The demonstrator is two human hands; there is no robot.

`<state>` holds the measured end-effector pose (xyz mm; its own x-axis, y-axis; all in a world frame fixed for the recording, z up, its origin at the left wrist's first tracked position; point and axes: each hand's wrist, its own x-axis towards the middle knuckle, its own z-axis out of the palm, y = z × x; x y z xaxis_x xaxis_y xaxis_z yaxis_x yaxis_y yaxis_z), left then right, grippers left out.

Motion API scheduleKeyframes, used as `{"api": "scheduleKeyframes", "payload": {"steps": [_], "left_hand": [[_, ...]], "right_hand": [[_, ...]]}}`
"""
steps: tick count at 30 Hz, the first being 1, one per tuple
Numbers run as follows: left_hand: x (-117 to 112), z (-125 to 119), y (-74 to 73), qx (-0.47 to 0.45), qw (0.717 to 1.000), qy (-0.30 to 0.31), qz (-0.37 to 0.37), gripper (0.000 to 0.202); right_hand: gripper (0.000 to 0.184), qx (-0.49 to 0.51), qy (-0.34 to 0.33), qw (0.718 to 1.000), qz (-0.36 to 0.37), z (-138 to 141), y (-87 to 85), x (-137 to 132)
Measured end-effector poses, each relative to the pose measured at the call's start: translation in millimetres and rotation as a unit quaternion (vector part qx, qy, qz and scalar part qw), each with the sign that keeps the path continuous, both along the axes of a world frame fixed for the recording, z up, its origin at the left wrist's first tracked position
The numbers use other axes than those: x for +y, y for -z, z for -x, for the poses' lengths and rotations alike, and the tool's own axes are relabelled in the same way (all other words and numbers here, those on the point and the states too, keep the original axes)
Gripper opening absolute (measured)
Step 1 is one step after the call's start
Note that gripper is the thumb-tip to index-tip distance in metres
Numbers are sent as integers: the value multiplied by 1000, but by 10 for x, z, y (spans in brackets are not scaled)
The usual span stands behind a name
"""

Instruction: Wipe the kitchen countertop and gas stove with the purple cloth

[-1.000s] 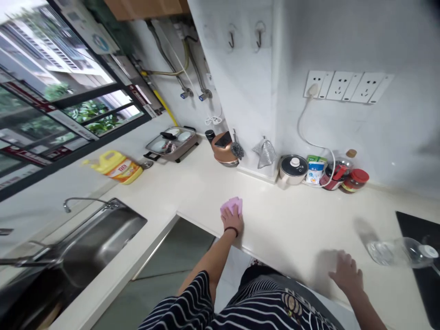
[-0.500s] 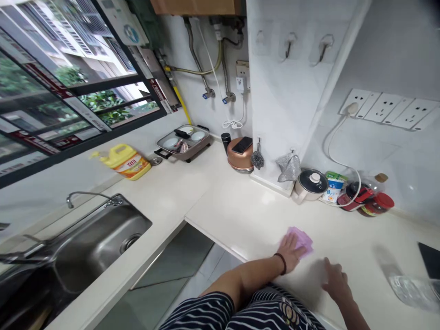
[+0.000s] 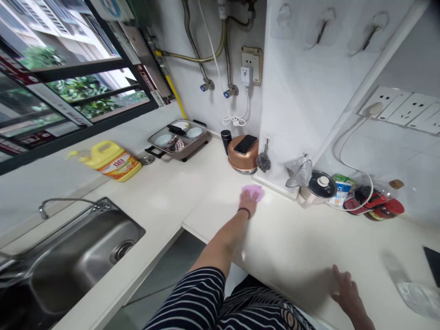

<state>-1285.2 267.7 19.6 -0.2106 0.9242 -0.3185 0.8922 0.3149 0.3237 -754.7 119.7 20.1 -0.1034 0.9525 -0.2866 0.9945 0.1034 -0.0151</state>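
"Where's the pink cloth?"
"On the white counter, near the copper pot; the left hand lies over it, fingers out; press flat and slide slowly by the pot."
"Which way does it point?"
"No clear front; the hand hides some; I can't tell its long way; the right hand spreads, holding nothing."

yellow jug: "立白" | window-frame sticker: lettering illegible | packet: print blurred

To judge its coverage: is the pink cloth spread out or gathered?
Gathered: the pink cloth shows as a compact, rumpled pad under the left hand. Whether it is neatly folded, I cannot tell.
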Motion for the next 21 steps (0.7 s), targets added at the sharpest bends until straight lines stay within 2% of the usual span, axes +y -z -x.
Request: {"api": "scheduleKeyframes", "payload": {"steps": [2, 4, 5, 7, 9, 11, 15, 18, 21], "left_hand": [[-213, 462, 26, 21, 997, -68, 1, 73], [-482, 776, 82, 42, 990, -131, -5, 72], [-618, 862, 115, 49, 987, -152, -9, 72], [-863, 880, 185, 61, 983, -175, -15, 71], [-1047, 709, 260, 69, 981, -181, -18, 70], [-1165, 395, 337, 71, 984, -162, -24, 70], [-1270, -390, 439, 52, 997, -43, -47, 73], [-1270, -855, 436, 40, 997, 45, -55, 71], [-1236, -1044, 390, 45, 994, 78, -59, 69]], "right_hand": [[97, 6, 1, 1000, 10, 1, -28, 6], [99, 13, -3, 1000, 14, -20, -8, 14], [100, 15, -2, 1000, 14, -36, 16, 21], [103, 15, 11, 1000, 18, -68, 82, 43], [105, 6, 36, 999, 25, -81, 146, 70], [106, -7, 50, 998, 38, -54, 179, 86], [106, -17, 68, 996, 54, 129, 102, 68], [103, 68, 138, 987, 46, 227, 1, 79], [86, 171, 241, 954, -42, 98, -78, 88]]}}
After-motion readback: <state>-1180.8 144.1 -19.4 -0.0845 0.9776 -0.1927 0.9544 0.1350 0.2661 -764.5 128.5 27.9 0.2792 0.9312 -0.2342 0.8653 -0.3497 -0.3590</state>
